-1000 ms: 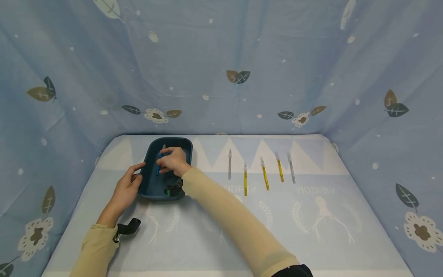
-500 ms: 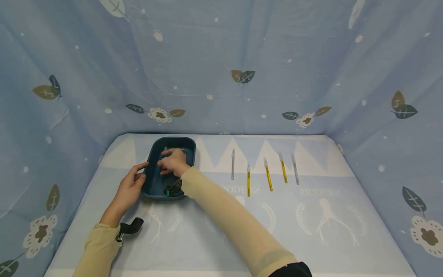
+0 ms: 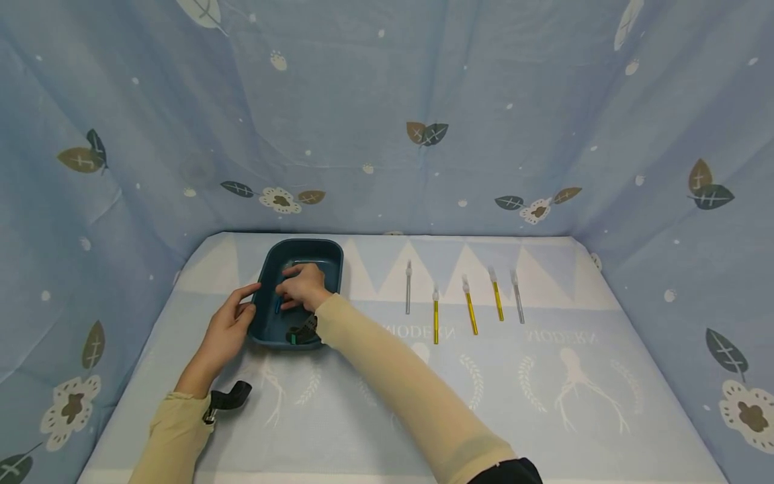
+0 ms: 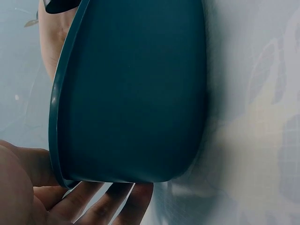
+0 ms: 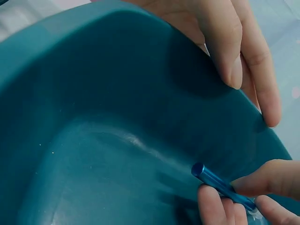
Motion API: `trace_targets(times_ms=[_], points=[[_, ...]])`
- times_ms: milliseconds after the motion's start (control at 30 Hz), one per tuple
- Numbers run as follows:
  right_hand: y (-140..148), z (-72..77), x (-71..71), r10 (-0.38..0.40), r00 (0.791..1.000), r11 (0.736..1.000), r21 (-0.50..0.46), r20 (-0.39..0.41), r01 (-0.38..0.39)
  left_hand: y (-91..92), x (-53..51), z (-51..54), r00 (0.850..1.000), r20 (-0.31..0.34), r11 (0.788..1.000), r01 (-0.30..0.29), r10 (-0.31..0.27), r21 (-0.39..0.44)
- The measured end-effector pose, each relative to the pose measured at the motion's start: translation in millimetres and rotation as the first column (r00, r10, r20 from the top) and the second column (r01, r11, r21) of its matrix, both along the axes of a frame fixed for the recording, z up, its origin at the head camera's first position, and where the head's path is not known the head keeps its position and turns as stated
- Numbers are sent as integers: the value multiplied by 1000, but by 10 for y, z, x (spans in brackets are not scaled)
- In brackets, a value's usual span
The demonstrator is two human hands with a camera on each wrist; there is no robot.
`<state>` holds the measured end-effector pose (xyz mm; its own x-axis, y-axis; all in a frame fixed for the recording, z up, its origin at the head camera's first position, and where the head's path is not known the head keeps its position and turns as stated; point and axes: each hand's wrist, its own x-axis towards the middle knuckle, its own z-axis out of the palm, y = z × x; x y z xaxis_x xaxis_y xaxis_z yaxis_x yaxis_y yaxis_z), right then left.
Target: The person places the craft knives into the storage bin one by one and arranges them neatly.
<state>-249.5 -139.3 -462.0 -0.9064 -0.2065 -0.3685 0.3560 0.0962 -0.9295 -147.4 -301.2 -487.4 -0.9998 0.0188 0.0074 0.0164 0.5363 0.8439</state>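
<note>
In the head view a dark teal plastic tray point(image 3: 311, 250) stands at the table's left side. My right hand point(image 3: 304, 286) reaches into it from the right. In the right wrist view that hand pinches a slim blue metal-handled craft knife point(image 5: 220, 186) between thumb and fingers, low inside the tray. Its far end, with something clear on it, is mostly covered by the fingers. My left hand point(image 3: 224, 329) holds the tray's left edge. Its thumb point(image 5: 232, 70) lies at the rim, and several fingers point(image 4: 105, 206) rest against the outer wall in the left wrist view.
Right of the tray, several capped craft knives lie apart in a loose row: a silver one point(image 3: 408, 292), a yellow one point(image 3: 436, 323), two more yellow ones and another silver one point(image 3: 518, 299). A patterned blue curtain point(image 3: 387, 101) hangs behind and beside the table.
The blue craft knife has sunk lower into the tray with my right hand and shows less between the fingers. The left hand stays at the rim. The head view has shifted slightly.
</note>
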Motion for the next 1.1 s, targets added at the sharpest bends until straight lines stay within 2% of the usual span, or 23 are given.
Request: trace_targets(times_ms=[233,400,767,1100], points=[[-26,-71,-66,23,999,999,37,44,-24,-10,1,-25,1000,-3,1000,2,-2,28],[-26,-75,-61,22,999,999,41,37,-24,-13,-2,-34,1000,1,999,-5,5,39],[50,48,60,32,999,999,5,11,-32,4,16,-32,1000,-10,1000,-5,5,16],[130,157,8,95,995,995,-21,-43,-96,8,0,14,1000,-15,1000,-4,4,28]])
